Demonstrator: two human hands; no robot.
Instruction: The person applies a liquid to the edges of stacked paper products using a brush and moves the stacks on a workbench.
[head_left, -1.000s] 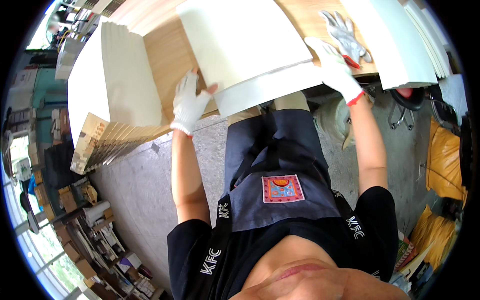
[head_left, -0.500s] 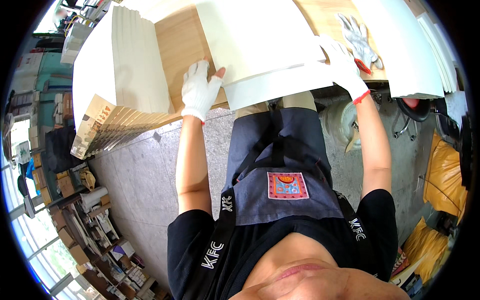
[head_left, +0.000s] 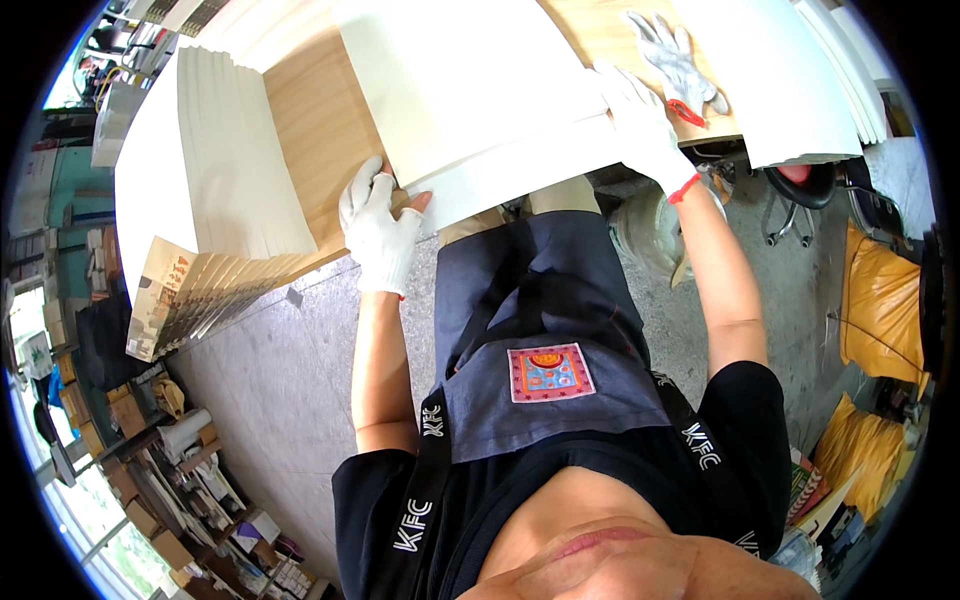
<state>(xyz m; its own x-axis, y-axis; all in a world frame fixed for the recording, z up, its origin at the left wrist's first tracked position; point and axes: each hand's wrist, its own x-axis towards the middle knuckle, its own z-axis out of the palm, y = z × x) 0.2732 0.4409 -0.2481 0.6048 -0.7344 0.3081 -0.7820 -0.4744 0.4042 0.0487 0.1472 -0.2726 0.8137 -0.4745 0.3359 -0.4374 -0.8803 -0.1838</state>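
Note:
A large stack of cream-white paper (head_left: 460,80) lies on the wooden table in front of me, with a white sheet (head_left: 520,180) jutting past its near edge, toward my body. My left hand (head_left: 380,235), in a white knit glove with the thumb tip bare, is closed at this sheet's left corner; its fingers are bent and the thumb lies over the edge. My right hand (head_left: 642,130), gloved in white with a red cuff, rests along the right edge of the paper, its fingers stretched out. Its thumb is hidden.
At left stands a row of thick books (head_left: 225,160) with printed covers. A spare grey-white glove (head_left: 680,65) lies on the wooden table (head_left: 320,120). More white paper (head_left: 770,80) is stacked at right. Below are a pale round tub (head_left: 640,235), a black chair (head_left: 820,195) and yellow bags (head_left: 880,310).
My left hand has come nearer to my body and closed in on the sheet's corner. The right hand stays at the paper's right edge. The whole view has shifted a little.

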